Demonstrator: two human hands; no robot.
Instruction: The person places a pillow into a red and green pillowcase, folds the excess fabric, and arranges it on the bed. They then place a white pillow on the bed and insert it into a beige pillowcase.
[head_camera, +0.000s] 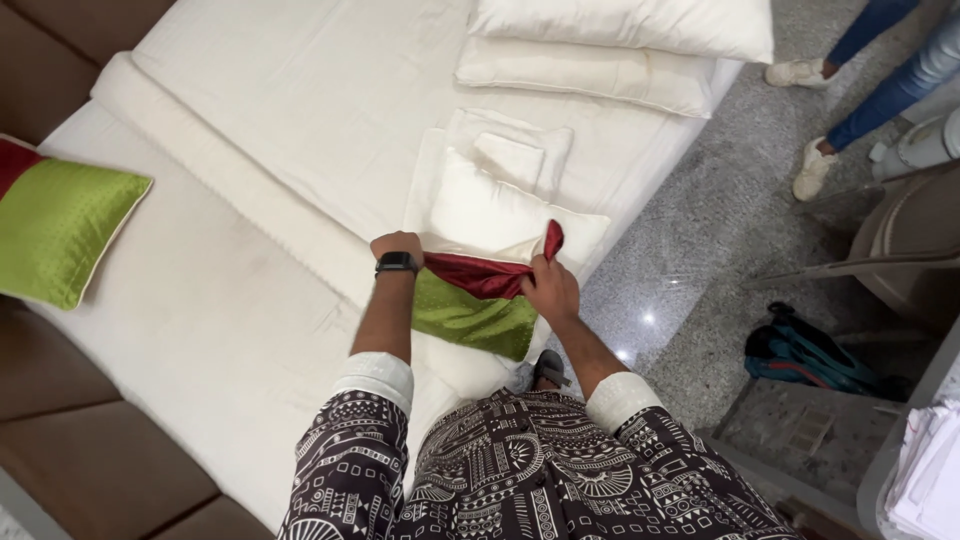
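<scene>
A green and red cushion cover (470, 305) lies at the near edge of a white bed (300, 110), half over a white cushion insert (490, 215). My left hand (397, 247), with a black watch on the wrist, grips the cover's red open edge on the left. The same red edge is pinched and lifted by my right hand (548, 285) on the right. The insert sticks out of the cover toward the head of the bed.
A finished green and red cushion (60, 225) lies at the bed's left side. Folded white towels (510, 150) and two white pillows (620, 45) sit farther up. Another person's legs (870, 80) stand on the grey floor; a bag (800, 350) lies near a chair.
</scene>
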